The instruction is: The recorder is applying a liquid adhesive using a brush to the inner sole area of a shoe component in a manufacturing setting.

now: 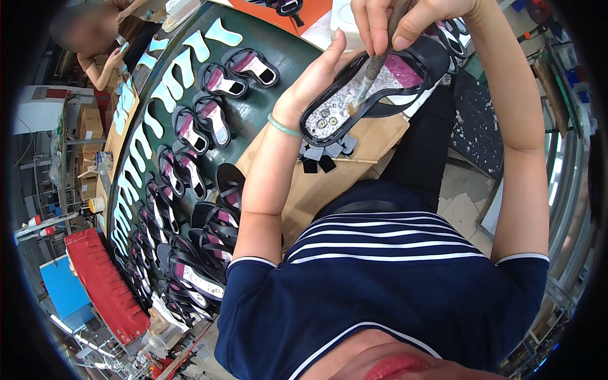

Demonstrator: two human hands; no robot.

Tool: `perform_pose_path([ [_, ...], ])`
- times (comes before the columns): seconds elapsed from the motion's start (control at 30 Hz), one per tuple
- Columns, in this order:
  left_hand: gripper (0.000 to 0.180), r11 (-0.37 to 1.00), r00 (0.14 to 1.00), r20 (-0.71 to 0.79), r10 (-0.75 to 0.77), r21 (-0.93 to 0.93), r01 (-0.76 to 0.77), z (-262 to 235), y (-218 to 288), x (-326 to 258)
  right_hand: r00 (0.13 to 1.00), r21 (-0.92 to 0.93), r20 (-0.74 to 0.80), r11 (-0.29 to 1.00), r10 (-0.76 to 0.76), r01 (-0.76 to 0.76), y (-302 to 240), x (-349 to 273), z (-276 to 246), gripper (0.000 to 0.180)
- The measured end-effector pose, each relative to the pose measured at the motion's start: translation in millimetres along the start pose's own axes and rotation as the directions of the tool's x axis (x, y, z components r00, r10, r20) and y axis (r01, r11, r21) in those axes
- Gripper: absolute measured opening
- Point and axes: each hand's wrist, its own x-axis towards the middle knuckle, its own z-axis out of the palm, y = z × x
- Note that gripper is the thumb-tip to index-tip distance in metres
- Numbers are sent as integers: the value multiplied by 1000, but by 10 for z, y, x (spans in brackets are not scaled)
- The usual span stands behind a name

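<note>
A black strappy sandal (325,131) is held up in front of me, its bare footbed showing grey-white speckles, a purple patch and several screw heads at the heel. My left hand (322,77) grips it along its side; some fingers are hidden behind it. In my right hand (405,24) is a brush (377,63) with a long, stained handle, pinched between thumb and fingers. Its bristles touch the footbed near the heel. Small grey and black pads (327,154) lie on a cardboard sheet (316,193) below the sandal.
On the green table (253,136) stand rows of similar sandals (191,128), with pale insoles (180,69) along the far edge. More sandals (196,272) are heaped at the left. Another person (95,38) works across the table. A red padded piece (107,285) lies at lower left.
</note>
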Motion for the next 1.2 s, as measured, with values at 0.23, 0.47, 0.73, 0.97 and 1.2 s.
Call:
perform_pose_path([
  [0.23, 75, 993, 993, -102, 56, -99, -66, 123, 10, -13, 986, -24, -140, 995, 95, -99, -41, -289, -18, 18],
  [0.47, 84, 986, 992, -126, -5, -168, -16, 6, 29, -101, 785, -73, -563, 931, 258, -359, -195, -516, 328, 14],
  [0.73, 85, 889, 813, -397, 426, 17, -458, -79, -167, -88, 450, -398, -866, 847, -220, -353, 24, -115, 1152, 11],
  [0.97, 85, 814, 691, -475, 544, 98, -573, -238, -197, -209, 606, -283, -778, 954, -165, -103, -3, -35, 1226, 12],
  [1.2, 81, 685, 314, -704, 637, 330, -649, -708, 16, -632, 534, -146, -844, 980, -54, -132, -302, -438, 1156, 31],
])
